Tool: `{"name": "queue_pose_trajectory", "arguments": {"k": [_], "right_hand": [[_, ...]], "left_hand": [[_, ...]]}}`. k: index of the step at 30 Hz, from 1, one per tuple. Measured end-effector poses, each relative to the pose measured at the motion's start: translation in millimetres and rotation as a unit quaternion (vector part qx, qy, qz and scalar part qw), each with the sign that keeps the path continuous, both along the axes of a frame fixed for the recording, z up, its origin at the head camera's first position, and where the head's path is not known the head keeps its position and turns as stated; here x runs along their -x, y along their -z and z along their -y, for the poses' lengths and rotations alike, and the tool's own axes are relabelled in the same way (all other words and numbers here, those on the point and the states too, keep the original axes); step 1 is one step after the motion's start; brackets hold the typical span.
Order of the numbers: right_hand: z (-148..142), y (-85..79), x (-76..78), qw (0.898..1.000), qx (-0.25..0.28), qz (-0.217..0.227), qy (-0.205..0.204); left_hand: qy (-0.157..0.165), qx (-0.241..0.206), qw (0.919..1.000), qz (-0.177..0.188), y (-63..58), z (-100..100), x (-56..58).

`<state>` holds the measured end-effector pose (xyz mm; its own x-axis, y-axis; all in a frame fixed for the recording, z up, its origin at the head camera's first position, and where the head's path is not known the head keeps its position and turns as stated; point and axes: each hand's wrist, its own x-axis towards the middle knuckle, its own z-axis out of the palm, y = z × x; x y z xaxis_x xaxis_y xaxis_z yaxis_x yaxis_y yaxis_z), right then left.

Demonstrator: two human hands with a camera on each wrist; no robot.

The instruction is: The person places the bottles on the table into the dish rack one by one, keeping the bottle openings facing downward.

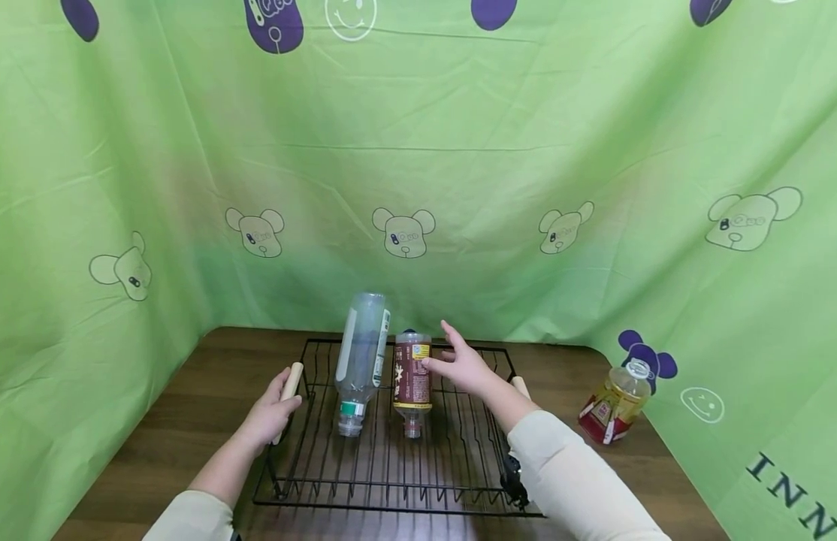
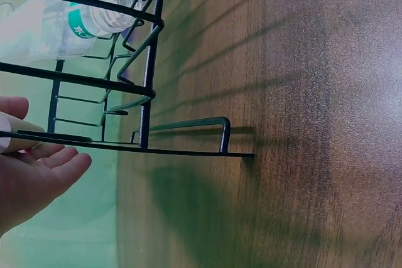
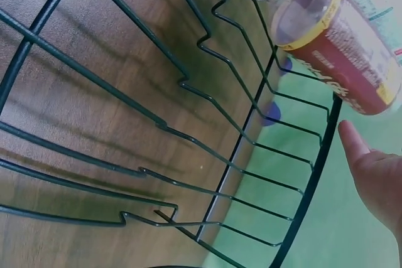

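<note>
A black wire dish rack (image 1: 364, 481) stands on the table, with a wooden handle at each side. My left hand (image 1: 268, 412) holds the left handle (image 1: 292, 381), its thumb and fingers on either side of the wood. In the rack, a large clear bottle (image 1: 361, 349) leans upside down, its green-banded neck low. Right of it, a smaller bottle (image 1: 412, 376) with a dark red label is also neck down. My right hand (image 1: 466, 368) is beside this smaller bottle, fingers spread. In the right wrist view, the visible fingertip is a little apart from the red-labelled bottle (image 3: 339, 48).
At the right of the brown wooden table (image 1: 202, 391) stands an upright clear bottle (image 1: 616, 402) with a red and yellow label and an uncapped mouth. A green patterned cloth (image 1: 459, 150) hangs behind and on both sides. The rack's right handle (image 1: 521, 386) is partly behind my right forearm.
</note>
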<state>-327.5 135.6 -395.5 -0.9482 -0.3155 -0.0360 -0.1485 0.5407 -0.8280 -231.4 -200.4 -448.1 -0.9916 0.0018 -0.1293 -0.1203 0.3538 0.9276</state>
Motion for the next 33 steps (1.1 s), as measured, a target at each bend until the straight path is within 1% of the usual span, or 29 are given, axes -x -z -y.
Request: {"name": "queue_pose_trajectory", "arguments": {"k": [5, 12, 18, 22, 27, 33], "right_hand": [[-10, -4.9, -1.5, 1.0, -0.007, -0.004, 0.001], [-35, -14.3, -5.8, 0.999, -0.014, -0.03, 0.007], [-65, -24.3, -13.4, 0.999, 0.006, -0.039, 0.021], [-86, -29.2, -20.6, 0.998, 0.023, -0.049, 0.028], [-111, -30.8, -30.0, 0.995, 0.043, -0.072, 0.052], [-137, -25.9, -40.8, 0.991, 0.049, -0.09, 0.091]], "left_hand": [[0.003, 0.001, 1.0, -0.001, 0.6, 1, 1.5], [0.005, 0.006, 1.0, 0.004, -0.5, 1, 1.7], [0.004, 0.009, 0.9999, 0.008, -2.1, 0, -0.2], [0.002, 0.01, 0.9999, 0.006, -1.1, 1, -0.5], [0.002, 0.012, 0.9999, 0.005, -0.1, 1, -0.1], [0.005, 0.013, 0.9999, 0.005, 0.4, 2, 0.2]]}}
